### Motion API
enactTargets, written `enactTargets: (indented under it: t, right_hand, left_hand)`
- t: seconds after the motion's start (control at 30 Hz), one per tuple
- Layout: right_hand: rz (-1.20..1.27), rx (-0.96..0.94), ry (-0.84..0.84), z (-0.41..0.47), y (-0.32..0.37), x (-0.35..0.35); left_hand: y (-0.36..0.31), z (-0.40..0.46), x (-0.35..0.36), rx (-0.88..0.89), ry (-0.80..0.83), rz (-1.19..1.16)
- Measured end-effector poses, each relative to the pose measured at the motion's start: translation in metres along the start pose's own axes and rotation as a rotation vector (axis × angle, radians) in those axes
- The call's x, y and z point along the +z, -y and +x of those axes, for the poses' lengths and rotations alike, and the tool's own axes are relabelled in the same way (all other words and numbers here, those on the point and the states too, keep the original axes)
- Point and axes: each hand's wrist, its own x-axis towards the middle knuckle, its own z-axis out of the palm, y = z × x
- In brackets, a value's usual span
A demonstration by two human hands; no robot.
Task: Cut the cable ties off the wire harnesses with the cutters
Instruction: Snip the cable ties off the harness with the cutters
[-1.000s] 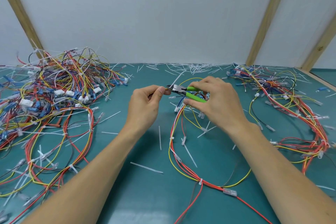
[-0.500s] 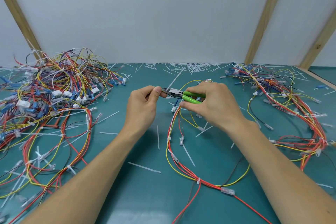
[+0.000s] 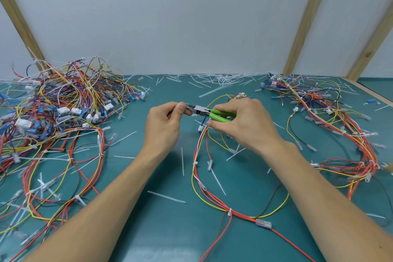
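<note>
Green-handled cutters [image 3: 209, 113] held level above the table, nose pointing left. Red-and-yellow wire harness [image 3: 212, 195] looped beneath, white cable ties [image 3: 229, 212] still attached.

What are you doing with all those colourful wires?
A person is snipping plastic ties off wire bundles. The right hand grips green-handled cutters, whose tip meets the left hand, which pinches something too small to make out. One harness lies below the hands on the green table, with cut ties scattered at the back.
</note>
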Motion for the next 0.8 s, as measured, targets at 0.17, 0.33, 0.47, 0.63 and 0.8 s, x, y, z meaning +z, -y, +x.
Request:
enactTargets:
  t: [0.17,0.33,0.47,0.63,0.8]
  right_hand:
    - [0.011,0.022,0.002,-0.001,0.002,-0.002]
    - [0.076,0.169,-0.109,0.0,0.005,0.004]
    - [0.292,0.4,-0.233,0.008,0.0,0.001]
    - [0.665,0.642,-0.17,0.011,-0.005,0.0]
    - [0.677,0.748,-0.215,0.013,-0.011,-0.002]
  left_hand:
    - [0.0,0.0,0.002,0.016,-0.012,-0.033]
    - [-0.001,0.0,0.001,-0.006,-0.045,-0.069]
    - [-0.002,-0.001,0.001,-0.028,-0.056,-0.09]
    - [-0.006,-0.002,0.002,-0.037,-0.011,-0.107]
    - [-0.013,-0.008,0.003,0.064,0.146,-0.11]
